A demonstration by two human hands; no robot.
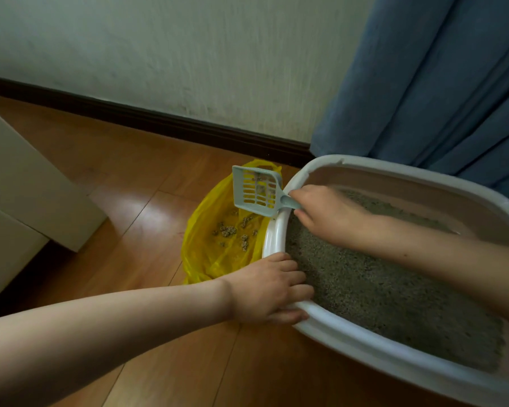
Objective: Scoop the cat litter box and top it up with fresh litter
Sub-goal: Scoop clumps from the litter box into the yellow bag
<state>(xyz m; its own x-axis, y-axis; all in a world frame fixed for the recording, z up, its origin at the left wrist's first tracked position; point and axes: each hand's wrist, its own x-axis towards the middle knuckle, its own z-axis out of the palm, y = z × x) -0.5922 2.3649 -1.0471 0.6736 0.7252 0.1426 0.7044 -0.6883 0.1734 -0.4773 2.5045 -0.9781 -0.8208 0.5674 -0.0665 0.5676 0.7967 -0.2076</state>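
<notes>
A white litter box (347, 333) stands on the wooden floor, filled with grey litter (379, 292). My left hand (268, 289) grips its near left rim, fingers curled over the edge. My right hand (326, 212) holds the handle of a pale blue slotted scoop (256, 190). The scoop's head hangs past the box's left rim, above an open yellow plastic bag (206, 245). Several brownish clumps (232, 233) lie inside the bag. A few bits cling to the scoop's slots.
A dark baseboard (159, 118) runs along the pale wall behind. A blue curtain (441, 83) hangs just behind the box at the right. A pale cabinet (21, 186) stands on the left. Bare wooden floor (130, 207) lies between cabinet and bag.
</notes>
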